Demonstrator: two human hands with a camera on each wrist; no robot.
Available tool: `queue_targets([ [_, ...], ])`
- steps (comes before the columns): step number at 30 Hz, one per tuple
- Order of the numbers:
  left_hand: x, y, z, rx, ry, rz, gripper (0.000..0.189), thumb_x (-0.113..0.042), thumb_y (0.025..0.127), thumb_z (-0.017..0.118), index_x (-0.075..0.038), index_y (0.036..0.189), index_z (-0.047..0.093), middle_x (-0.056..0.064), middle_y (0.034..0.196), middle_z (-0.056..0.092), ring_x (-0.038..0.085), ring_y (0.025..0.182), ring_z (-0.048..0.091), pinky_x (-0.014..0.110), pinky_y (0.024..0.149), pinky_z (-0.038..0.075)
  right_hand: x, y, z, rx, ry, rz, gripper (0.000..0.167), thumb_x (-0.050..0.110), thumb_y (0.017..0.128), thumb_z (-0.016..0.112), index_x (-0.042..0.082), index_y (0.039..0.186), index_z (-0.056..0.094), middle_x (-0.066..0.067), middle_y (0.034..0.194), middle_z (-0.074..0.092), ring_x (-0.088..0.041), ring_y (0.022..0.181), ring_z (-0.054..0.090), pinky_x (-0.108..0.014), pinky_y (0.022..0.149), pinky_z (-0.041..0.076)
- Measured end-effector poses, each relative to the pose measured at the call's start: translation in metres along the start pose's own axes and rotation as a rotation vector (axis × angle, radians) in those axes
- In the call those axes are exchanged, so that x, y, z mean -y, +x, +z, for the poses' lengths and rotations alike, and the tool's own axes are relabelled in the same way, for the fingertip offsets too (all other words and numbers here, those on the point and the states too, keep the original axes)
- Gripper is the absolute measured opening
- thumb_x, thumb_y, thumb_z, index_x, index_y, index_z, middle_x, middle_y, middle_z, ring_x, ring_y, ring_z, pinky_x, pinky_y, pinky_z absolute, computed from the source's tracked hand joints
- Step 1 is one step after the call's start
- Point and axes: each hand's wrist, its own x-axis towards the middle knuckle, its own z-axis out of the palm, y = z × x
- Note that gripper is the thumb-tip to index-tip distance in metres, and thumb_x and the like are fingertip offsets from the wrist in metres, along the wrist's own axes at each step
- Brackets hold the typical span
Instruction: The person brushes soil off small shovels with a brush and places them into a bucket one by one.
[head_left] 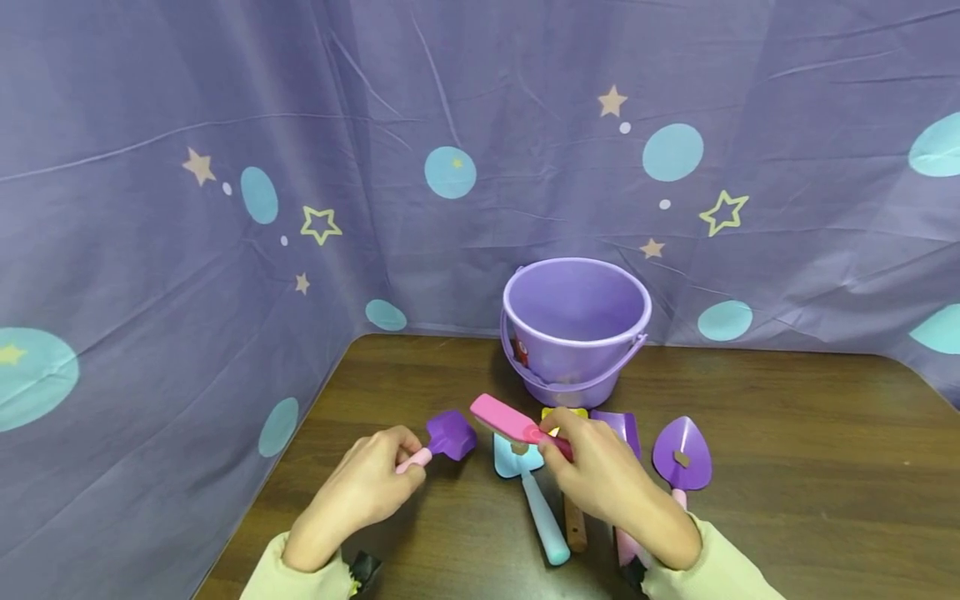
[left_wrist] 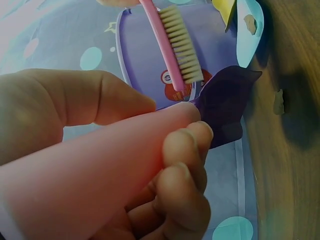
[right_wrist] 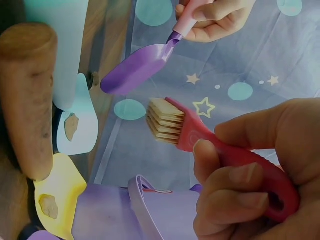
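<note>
My left hand (head_left: 367, 479) pinches the pink handle of a small toy shovel (head_left: 452, 435) with a purple blade, raised above the table. In my right hand (head_left: 600, 467) is a pink brush (head_left: 506, 418), gripped by its darker red handle. Pale bristles of the brush (right_wrist: 165, 120) show clearly in the right wrist view. The brush head points left, toward the shovel blade (right_wrist: 137, 70), and the two look apart. Beneath the brush lies a light blue shovel (head_left: 542, 508), with a brown patch on its blade.
Behind the hands stands a purple bucket (head_left: 577, 371), its handle hanging down in front. A yellow shovel (right_wrist: 62, 195) with a wooden handle and a purple spade (head_left: 682, 454) lie on the wooden table (head_left: 810, 467). A patterned purple curtain (head_left: 540, 208) borders the back and left.
</note>
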Motion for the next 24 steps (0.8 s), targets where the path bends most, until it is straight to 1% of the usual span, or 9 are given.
queue_targets([
  [5,0.001,0.001,0.000,-0.007,0.003,-0.004,0.015,-0.012,0.072,0.069,-0.016,0.086,0.063,-0.006,0.068,0.054,0.011,0.061,0.048,0.031,0.057,0.039,-0.003,-0.007,-0.005,-0.013,-0.029,-0.014,0.012,0.017,0.085,0.066,0.019,0.096,0.065,0.014,0.054,0.031,-0.001,0.048,0.029,-0.023,0.043,0.027],
  [8,0.001,0.001,0.000,-0.004,-0.002,-0.007,0.016,-0.012,0.072,0.070,-0.015,0.087,0.064,-0.006,0.068,0.054,0.011,0.061,0.048,0.031,0.057,0.040,-0.005,-0.010,-0.008,-0.018,-0.043,-0.003,0.012,0.016,0.084,0.067,0.020,0.095,0.064,0.013,0.055,0.034,-0.002,0.049,0.032,-0.024,0.045,0.028],
  [12,0.001,0.001,0.000,-0.003,-0.011,-0.011,0.017,-0.012,0.072,0.069,-0.013,0.088,0.064,-0.006,0.069,0.055,0.011,0.061,0.049,0.030,0.057,0.041,-0.009,-0.015,-0.012,-0.006,-0.021,0.018,0.012,0.013,0.084,0.067,0.021,0.093,0.064,0.013,0.055,0.037,-0.003,0.050,0.036,-0.024,0.045,0.030],
  [15,0.001,0.002,0.000,-0.001,-0.013,-0.014,0.018,-0.012,0.073,0.070,-0.013,0.090,0.064,-0.006,0.069,0.055,0.011,0.062,0.049,0.031,0.058,0.041,-0.013,-0.017,-0.015,0.000,-0.016,0.025,0.012,0.012,0.084,0.067,0.021,0.091,0.064,0.014,0.054,0.037,-0.002,0.048,0.034,-0.023,0.044,0.030],
  [19,0.001,0.003,0.001,0.004,-0.015,-0.018,0.018,-0.012,0.073,0.070,-0.012,0.090,0.064,-0.006,0.070,0.055,0.011,0.062,0.049,0.031,0.059,0.041,-0.018,-0.021,-0.019,-0.003,-0.038,0.023,0.010,0.013,0.085,0.067,0.021,0.091,0.065,0.016,0.053,0.034,0.000,0.046,0.032,-0.022,0.043,0.029],
  [24,0.002,0.003,0.000,-0.008,-0.006,-0.027,0.017,-0.013,0.072,0.070,-0.013,0.088,0.064,-0.006,0.069,0.055,0.012,0.061,0.048,0.030,0.058,0.040,-0.022,-0.024,-0.024,-0.013,-0.063,0.027,0.011,0.014,0.085,0.068,0.022,0.092,0.066,0.015,0.055,0.036,-0.001,0.049,0.035,-0.023,0.044,0.029],
])
